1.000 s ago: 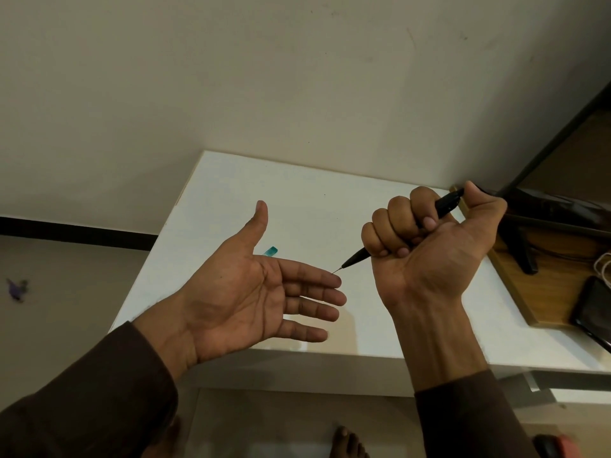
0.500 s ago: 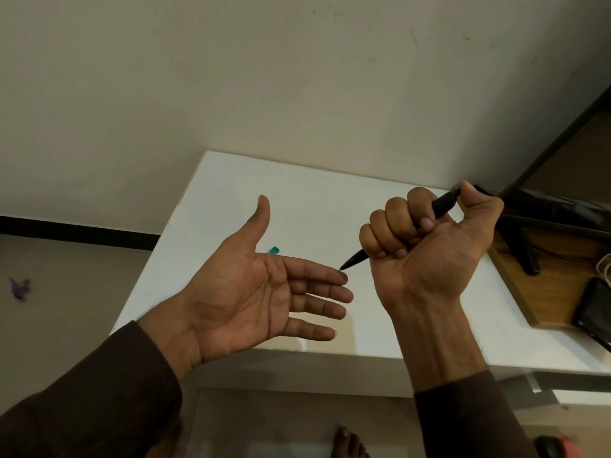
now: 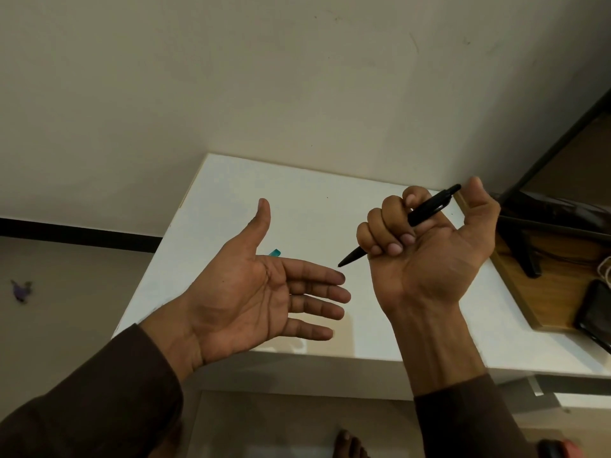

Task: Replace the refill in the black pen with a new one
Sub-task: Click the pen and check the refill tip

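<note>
My right hand (image 3: 429, 259) is closed in a fist around a black pen (image 3: 426, 209), held above the white table (image 3: 231, 193). The pen's tip points down-left toward my left fingers, and its button end sticks out beside my lifted thumb. My left hand (image 3: 258, 292) is palm up, fingers spread, holding nothing, just left of the pen tip. A small teal piece (image 3: 275, 252) lies on the table behind my left palm, partly hidden. No separate refill is visible.
A wooden board (image 3: 549, 292) lies at the table's right end, with a dark stand (image 3: 529, 256) and a black phone (image 3: 595, 312) on it. A wall rises behind the table. My bare foot (image 3: 347, 444) shows on the floor below.
My right thumb has lifted off the pen's button end, and the thin tip that stuck out a second ago no longer shows. My left hand has barely moved.
</note>
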Demonstrator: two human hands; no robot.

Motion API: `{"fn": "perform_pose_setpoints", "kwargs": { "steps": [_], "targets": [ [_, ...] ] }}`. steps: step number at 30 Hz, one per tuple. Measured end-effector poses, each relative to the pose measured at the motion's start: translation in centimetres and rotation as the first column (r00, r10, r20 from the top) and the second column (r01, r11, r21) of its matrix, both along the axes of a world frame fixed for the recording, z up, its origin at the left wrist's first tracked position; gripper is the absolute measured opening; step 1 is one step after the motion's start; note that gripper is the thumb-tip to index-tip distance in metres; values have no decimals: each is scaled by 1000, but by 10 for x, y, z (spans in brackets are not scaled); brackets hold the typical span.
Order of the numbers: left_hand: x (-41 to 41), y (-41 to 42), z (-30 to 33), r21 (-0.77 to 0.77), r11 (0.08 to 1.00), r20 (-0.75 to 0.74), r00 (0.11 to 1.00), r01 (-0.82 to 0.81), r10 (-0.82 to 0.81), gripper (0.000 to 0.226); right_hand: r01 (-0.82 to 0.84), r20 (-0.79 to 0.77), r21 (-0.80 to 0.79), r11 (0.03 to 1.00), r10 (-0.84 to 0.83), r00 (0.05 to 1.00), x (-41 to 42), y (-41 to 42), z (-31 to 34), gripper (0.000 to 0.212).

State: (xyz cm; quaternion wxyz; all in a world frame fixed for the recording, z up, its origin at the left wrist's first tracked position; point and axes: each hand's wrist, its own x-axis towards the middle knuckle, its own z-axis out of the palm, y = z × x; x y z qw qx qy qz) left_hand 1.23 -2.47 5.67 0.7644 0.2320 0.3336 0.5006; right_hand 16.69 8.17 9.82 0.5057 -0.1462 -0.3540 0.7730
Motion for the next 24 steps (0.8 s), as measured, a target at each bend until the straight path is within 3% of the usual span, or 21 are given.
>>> {"fn": "perform_pose_setpoints", "kwargs": {
  "steps": [3,5,6,8,10,12,17,20,24],
  "targets": [
    [0,-2,1,-16,999,-106,994,-35,33,103,21,-13,-26,999,-21,1000,0,2,0,54],
    [4,-2,1,8,989,-305,942,-145,140,85,45,-7,-48,998,-45,999,0,3,0,50],
    [6,-2,1,65,977,-468,858,-205,211,74,56,0,-55,997,-56,998,0,4,0,48],
    [10,-5,-2,250,944,-782,530,-215,328,59,72,15,-67,995,-71,997,-1,5,0,46],
    [11,-8,-6,375,923,-897,216,-86,385,62,94,31,-76,993,-92,995,-2,6,0,43],
    [11,-10,-11,359,933,-933,37,35,358,76,117,45,-76,990,-113,992,-2,8,-1,39],
    [14,-6,-27,212,970,-943,-234,118,235,100,145,98,-72,987,-137,986,-2,7,1,31],
    [9,-2,-36,237,968,-916,-312,81,250,104,178,154,-87,980,-164,974,-3,6,0,33],
    [-2,3,-43,344,939,-880,-348,0,322,99,217,323,-76,973,-182,929,-4,4,-5,40]
  ]
}}
